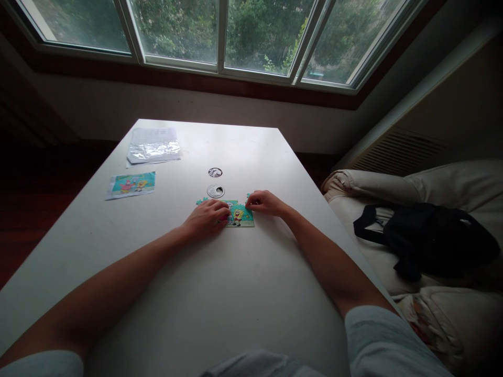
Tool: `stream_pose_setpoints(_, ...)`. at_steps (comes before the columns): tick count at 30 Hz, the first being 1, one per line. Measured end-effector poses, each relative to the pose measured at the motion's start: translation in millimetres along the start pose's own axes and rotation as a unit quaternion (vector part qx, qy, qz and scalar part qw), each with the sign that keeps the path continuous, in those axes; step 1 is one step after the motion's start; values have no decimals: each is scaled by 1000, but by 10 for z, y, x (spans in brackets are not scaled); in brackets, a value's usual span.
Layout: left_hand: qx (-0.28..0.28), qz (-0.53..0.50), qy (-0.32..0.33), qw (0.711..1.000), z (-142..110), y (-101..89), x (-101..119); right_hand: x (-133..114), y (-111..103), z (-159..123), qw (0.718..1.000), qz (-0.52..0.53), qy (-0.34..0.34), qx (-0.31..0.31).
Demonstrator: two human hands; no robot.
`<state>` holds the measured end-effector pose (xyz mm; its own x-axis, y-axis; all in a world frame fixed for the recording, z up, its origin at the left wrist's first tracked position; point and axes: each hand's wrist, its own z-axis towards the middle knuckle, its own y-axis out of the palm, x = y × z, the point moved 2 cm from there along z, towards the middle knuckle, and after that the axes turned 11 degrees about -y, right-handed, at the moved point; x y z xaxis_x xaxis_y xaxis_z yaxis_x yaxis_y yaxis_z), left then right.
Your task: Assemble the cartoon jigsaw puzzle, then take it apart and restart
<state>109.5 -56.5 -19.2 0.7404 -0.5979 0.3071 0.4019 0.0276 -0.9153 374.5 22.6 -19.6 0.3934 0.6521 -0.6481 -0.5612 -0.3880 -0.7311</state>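
Note:
A partly assembled jigsaw puzzle (247, 220) with a turquoise background and a yellow cartoon figure lies flat on the white table. My left hand (208, 215) rests on its left part with bent fingers and hides much of it. At the puzzle's upper right corner, my right hand (269, 203) pinches a small green puzzle piece (248, 196) between thumb and fingers. Only the edge of that piece shows. Past the puzzle lie two round, silver-rimmed things, a nearer disc (212, 192) and a farther one (215, 172); their kind is unclear.
On the table's (188, 283) left side lies a printed cartoon picture (133, 184). Behind it are papers with a clear plastic sleeve (154, 149). A light sofa (367, 183) with a dark bag or garment (436, 238) stands to the right. Windows (181, 31) line the far wall.

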Motion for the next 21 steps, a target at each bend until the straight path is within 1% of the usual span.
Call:
stream_pose_setpoints(5,2,-1,-4,1000,6,2,3,1,12,1,1000,11,14,-12)
stream_pose_setpoints(7,1,-2,-5,1000,5,2,2,33,10,-5,1000,26,14,0)
stream_pose_setpoints(8,-1,-2,-5,1000,4,0,2,55,1,-9,999,30,17,15)
stream_pose_setpoints(10,-4,-4,-5,1000,2,-6,5,111,-36,-22,997,19,34,65)
stream_pose_setpoints(12,-6,-6,-5,1000,-1,-15,11,167,-91,-39,991,-24,58,121)
stream_pose_setpoints(14,-6,-9,-5,1000,-3,-23,15,204,-134,-51,983,-74,69,151)
stream_pose_setpoints(17,-6,-8,-5,1000,-2,-25,17,215,-131,-52,980,-123,58,147)
stream_pose_setpoints(21,-7,-6,-3,1000,2,-14,16,190,-36,-43,977,-152,52,141)
